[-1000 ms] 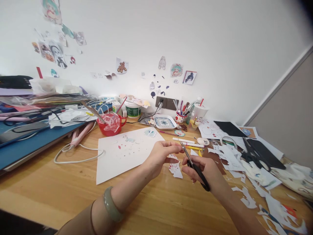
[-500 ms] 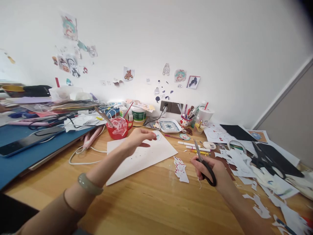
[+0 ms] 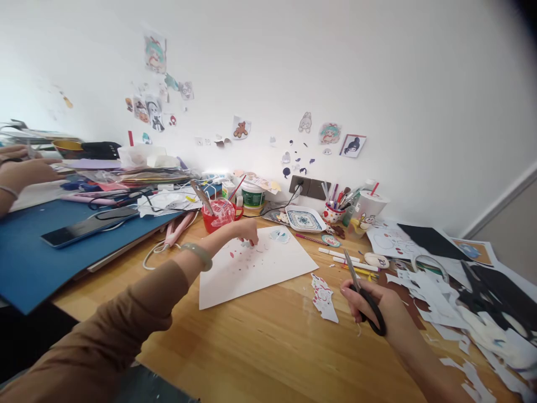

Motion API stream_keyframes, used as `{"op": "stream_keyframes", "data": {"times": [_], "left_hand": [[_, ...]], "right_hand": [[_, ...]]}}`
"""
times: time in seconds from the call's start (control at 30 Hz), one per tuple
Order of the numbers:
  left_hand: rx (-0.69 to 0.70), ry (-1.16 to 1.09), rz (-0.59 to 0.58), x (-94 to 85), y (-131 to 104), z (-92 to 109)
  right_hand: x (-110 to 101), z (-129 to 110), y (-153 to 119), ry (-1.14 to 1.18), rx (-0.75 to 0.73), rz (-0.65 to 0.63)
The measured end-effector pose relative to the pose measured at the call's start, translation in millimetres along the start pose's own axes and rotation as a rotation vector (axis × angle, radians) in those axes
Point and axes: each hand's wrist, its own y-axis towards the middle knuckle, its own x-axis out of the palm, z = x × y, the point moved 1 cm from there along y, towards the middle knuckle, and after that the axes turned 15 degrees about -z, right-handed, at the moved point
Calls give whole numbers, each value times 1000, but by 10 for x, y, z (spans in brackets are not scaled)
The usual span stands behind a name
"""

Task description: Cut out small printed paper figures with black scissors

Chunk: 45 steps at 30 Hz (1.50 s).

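My left hand (image 3: 244, 230) reaches over the white sheet of paper (image 3: 226, 286), fingers bent down close together at its surface. A small pale bit shows under the fingertips; I cannot make out what it is. Small pink and dark specks are scattered on the sheet near the hand. To the right of that hand, a pale blue paper cutout (image 3: 279, 235) lies on the same sheet. My right hand (image 3: 375, 305) is closed around black-handled scissors (image 3: 371, 307), blades pointing up and away. Just left of the scissors, a paper piece with red drawing (image 3: 324, 298) lies on the wooden table.
A red mug (image 3: 218, 217), a patterned square dish (image 3: 305, 218) and a pen cup (image 3: 334, 212) stand behind the sheet. White markers (image 3: 348, 258) lie at right, near paper scraps (image 3: 436, 291). Another person's hand (image 3: 29, 176) is at far left, above a blue board (image 3: 25, 246).
My left hand has moved down and left onto the sheet. The pale blue cutout it held now lies on the paper. The view has swung left; my right hand still holds the scissors.
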Motion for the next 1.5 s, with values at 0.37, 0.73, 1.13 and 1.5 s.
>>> {"op": "stream_keyframes", "data": {"times": [0.37, 0.73, 1.13, 1.5], "left_hand": [[-83, 345, -30, -62, 388, 37], [-62, 549, 236, -3, 152, 92], [94, 790, 205, 166, 57, 92], [181, 969, 122, 256, 165, 229]], "right_hand": [[63, -24, 3, -74, 29, -51], [16, 13, 8, -43, 8, 18], [32, 3, 7, -83, 13, -10], [-14, 48, 13, -53, -4, 3]]}}
